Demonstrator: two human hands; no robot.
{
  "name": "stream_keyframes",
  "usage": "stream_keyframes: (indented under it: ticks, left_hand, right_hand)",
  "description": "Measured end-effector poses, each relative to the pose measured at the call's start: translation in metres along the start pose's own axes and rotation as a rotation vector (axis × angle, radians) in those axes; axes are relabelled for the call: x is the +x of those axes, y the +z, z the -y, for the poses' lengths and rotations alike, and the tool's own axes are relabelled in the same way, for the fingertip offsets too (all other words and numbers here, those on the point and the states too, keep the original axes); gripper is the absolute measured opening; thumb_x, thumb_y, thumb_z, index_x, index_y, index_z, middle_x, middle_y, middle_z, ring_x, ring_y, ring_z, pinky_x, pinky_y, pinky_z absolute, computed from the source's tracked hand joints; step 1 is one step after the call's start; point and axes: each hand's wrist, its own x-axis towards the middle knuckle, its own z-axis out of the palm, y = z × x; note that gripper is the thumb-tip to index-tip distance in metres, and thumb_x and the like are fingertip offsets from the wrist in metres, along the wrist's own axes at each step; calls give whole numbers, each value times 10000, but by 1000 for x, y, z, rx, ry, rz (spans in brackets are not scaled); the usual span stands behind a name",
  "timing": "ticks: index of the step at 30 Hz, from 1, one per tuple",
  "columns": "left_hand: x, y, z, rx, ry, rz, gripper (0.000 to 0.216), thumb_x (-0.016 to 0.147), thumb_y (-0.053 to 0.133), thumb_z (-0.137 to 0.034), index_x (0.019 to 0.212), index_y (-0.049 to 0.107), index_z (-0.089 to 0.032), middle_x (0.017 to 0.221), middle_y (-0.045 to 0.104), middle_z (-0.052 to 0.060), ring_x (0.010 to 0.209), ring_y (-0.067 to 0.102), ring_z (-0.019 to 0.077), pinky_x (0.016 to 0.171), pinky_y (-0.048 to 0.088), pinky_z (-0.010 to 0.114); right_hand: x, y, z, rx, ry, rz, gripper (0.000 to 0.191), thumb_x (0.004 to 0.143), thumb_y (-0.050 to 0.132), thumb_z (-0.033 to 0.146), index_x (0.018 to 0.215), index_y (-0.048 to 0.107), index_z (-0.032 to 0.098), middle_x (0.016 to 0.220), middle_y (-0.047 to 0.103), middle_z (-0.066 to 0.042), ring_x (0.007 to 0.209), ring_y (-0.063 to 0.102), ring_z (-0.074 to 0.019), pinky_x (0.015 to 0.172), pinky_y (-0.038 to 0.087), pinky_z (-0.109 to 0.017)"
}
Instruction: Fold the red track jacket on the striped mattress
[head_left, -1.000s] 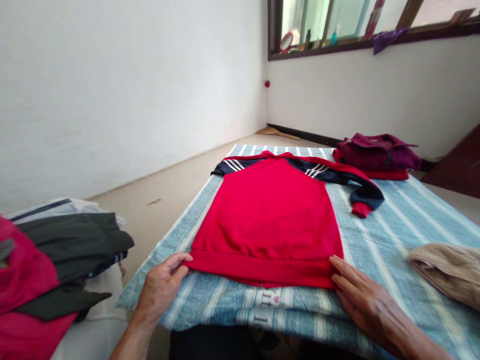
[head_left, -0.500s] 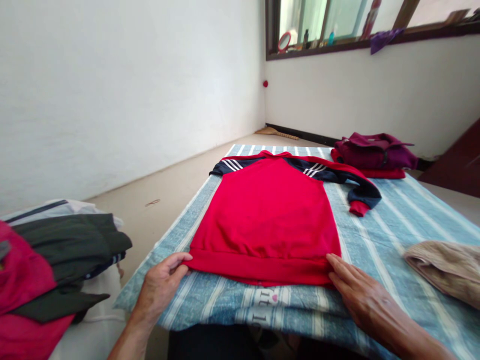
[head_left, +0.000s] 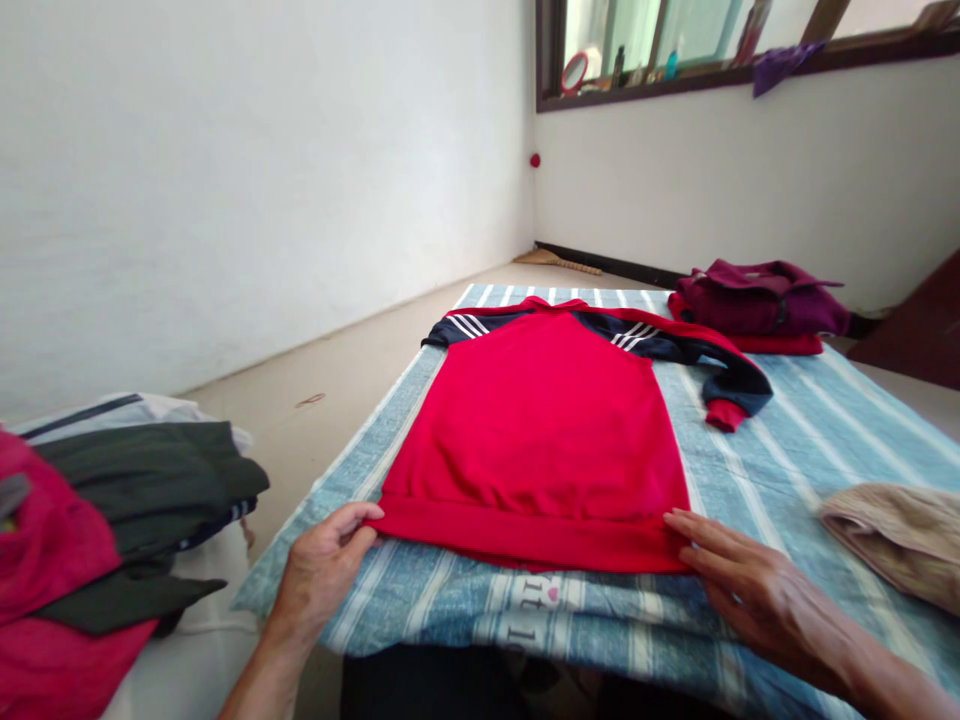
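Observation:
A red sweatshirt (head_left: 540, 430) with navy, white-striped sleeves lies flat on a blue striped cloth (head_left: 787, 450). Its hem faces me. My left hand (head_left: 322, 570) pinches the hem's left corner between thumb and fingers. At the hem's right corner my right hand (head_left: 750, 590) rests flat, fingers stretched out and touching the edge. The right sleeve curls back beside the body, with its red cuff (head_left: 724, 415) lying on the cloth.
A folded maroon and red pile (head_left: 757, 305) sits at the cloth's far right. A beige cloth (head_left: 900, 540) lies at the right edge. Dark and pink clothes (head_left: 112, 520) are heaped at my left. Bare floor and white walls lie beyond.
Both hands stay at the hem corners. The view has shifted slightly, and the right hand has slid a little to the right along the hem.

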Motion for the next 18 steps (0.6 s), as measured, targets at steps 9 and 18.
stream_keyframes:
  ticks: [9, 18]
  left_hand:
    - [4, -6, 3, 115, 42, 98, 239, 648, 467, -380, 733, 647, -247, 705, 697, -21, 682, 662, 199, 628, 514, 255]
    - [-51, 26, -93, 102, 739, 184, 174, 877, 422, -195, 857, 595, -205, 804, 609, 27, 753, 583, 150, 693, 476, 238]
  right_hand:
    - [3, -1, 1, -13, -2, -6, 332, 817, 391, 55, 1002, 630, 194, 1284, 552, -94, 1158, 530, -216, 929, 483, -322]
    - [13, -5, 1, 51, 13, -88, 301, 825, 403, 74, 996, 617, 198, 1169, 623, -92, 1040, 611, -188, 862, 511, -280]
